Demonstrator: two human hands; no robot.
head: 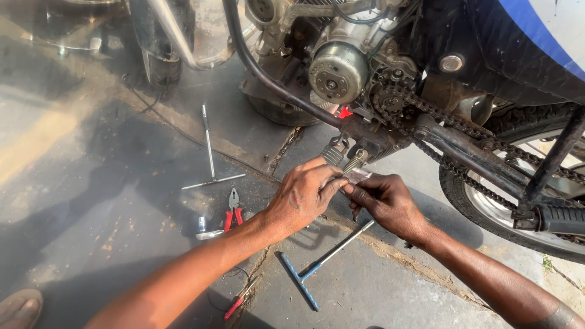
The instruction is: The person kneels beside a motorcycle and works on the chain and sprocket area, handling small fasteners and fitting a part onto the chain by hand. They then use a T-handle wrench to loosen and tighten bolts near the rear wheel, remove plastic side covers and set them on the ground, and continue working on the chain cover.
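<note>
My left hand (304, 195) and my right hand (385, 204) meet just below a motorcycle's frame (390, 131). Together they pinch a small shiny metal piece (356, 176) next to two coil springs (344, 157) that hang under the engine (338, 70). Above the hands run the drive chain (451, 119) and its small sprocket (390, 97). Both hands are closed on the piece; its exact shape is hidden by my fingers.
On the oily concrete lie a silver T-handle wrench (210, 152), red-handled pliers (232, 210), a blue-handled T-wrench (317, 265), a red-handled screwdriver (239, 300) and a small socket (202, 224). The rear wheel (487, 207) and footpeg (560, 219) are at right. A foot (18, 307) shows bottom left.
</note>
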